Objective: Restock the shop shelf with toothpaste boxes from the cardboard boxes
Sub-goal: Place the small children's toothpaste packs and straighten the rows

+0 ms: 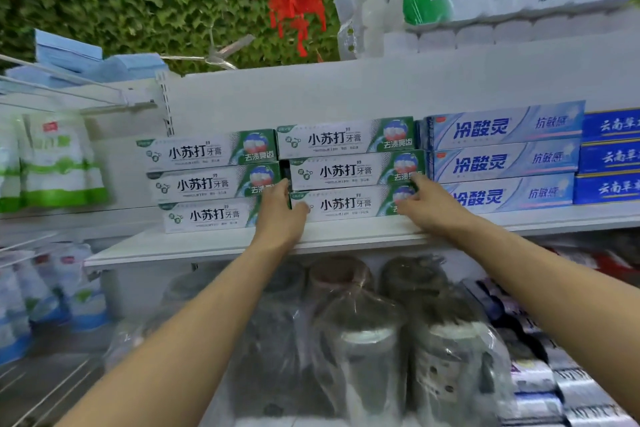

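Glossy printed card on the toothpaste boxes [346,170], smooth matt white shelf [346,234], clear shiny plastic wrap round the paper rolls [367,17], crinkled film over the jars [363,329]

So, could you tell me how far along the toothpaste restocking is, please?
Done: two three-high stacks of green toothpaste boxes stand on the shelf. In hand: the left hand and right hand touch the ends of the right stack's bottom box. Left: unclear; no cardboard boxes are in view.
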`<act>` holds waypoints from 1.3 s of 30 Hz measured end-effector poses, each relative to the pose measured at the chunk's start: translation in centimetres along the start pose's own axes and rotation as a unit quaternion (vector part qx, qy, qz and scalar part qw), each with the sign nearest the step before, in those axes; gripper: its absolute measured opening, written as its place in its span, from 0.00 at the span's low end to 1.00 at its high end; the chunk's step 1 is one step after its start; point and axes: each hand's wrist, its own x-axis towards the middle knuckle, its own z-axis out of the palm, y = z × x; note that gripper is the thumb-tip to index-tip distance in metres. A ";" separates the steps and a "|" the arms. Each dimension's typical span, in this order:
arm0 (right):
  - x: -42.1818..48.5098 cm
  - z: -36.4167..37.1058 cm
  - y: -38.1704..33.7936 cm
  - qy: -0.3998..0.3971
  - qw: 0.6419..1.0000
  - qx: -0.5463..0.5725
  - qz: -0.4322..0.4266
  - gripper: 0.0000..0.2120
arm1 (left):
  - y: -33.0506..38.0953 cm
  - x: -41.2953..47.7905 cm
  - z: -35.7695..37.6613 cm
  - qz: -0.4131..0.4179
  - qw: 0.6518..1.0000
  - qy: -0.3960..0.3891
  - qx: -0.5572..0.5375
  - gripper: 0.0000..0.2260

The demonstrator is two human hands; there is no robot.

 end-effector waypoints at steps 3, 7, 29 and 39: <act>0.1 0.3 -0.1 0.007 1.000 0.001 0.003 0.27 | -0.3 0.2 0.1 0.010 1.000 -0.012 -0.021 0.28; 0.7 0.4 -0.8 0.033 0.999 0.027 -0.026 0.34 | 0.5 0.8 -0.1 0.035 0.996 0.047 -0.071 0.26; 3.3 -0.3 -1.9 0.049 0.998 0.029 0.001 0.32 | 3.3 3.1 -0.2 0.025 0.983 0.079 -0.165 0.29; 1.5 0.0 -1.5 -0.006 0.998 -0.010 -0.062 0.31 | 2.1 2.8 0.5 -0.003 0.982 0.066 -0.177 0.23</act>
